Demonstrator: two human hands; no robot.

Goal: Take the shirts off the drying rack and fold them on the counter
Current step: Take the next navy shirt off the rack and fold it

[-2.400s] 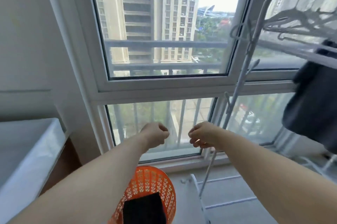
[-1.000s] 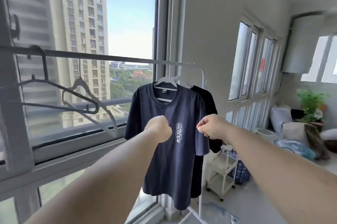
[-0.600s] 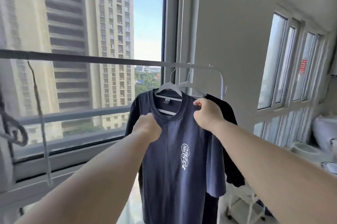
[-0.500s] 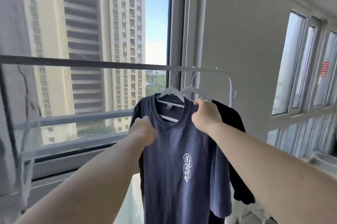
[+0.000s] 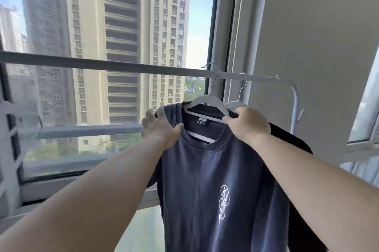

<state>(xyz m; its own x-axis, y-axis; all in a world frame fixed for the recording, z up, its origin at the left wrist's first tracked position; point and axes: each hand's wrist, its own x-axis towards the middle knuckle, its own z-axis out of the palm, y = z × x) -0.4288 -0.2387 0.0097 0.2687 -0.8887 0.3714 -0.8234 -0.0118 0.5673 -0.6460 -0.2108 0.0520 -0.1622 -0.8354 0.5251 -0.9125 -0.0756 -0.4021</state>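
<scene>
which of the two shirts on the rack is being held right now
The navy shirt with the white print, hanging in front: the left hand and right hand grip its shoulders. The black shirt behind it is untouched.

Nothing I can actually read from here. Navy shirt (image 5: 215, 180) carries a white outline print on the chest (image 5: 223, 200), two stacked rounded shapes with small marks inside, possibly characters, too small to make out. Inside the collar there's a white neck label (image 5: 202, 120), an oval logo with a line of tiny print under it, illegible for me. No numbers, brand names or signs legible anywhere else in my view, including the buildings outside.
</scene>
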